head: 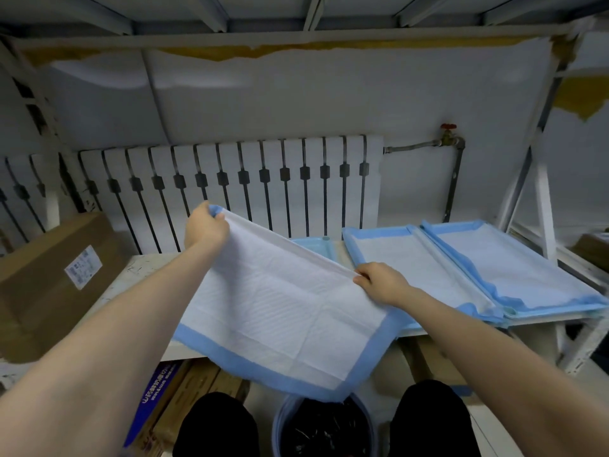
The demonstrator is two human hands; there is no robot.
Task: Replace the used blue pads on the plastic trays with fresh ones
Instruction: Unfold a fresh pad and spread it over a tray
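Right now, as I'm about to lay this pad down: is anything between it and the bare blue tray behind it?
Nothing visible. The left hand and right hand hold the pad spread in front of the tray; the pad hides most of the tray, so its floor can't be checked.

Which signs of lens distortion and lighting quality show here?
Head view: wide-angle distortion bows the shelf beam and fans the radiator fins; forearms swell toward the lower edge; light is soft, dim, no glare; quilting on the pad reads clearly.

Nothing legible. Printed label [83,271] on the cardboard box [39,301], too small. White characters on the blue box [155,400], blurred.
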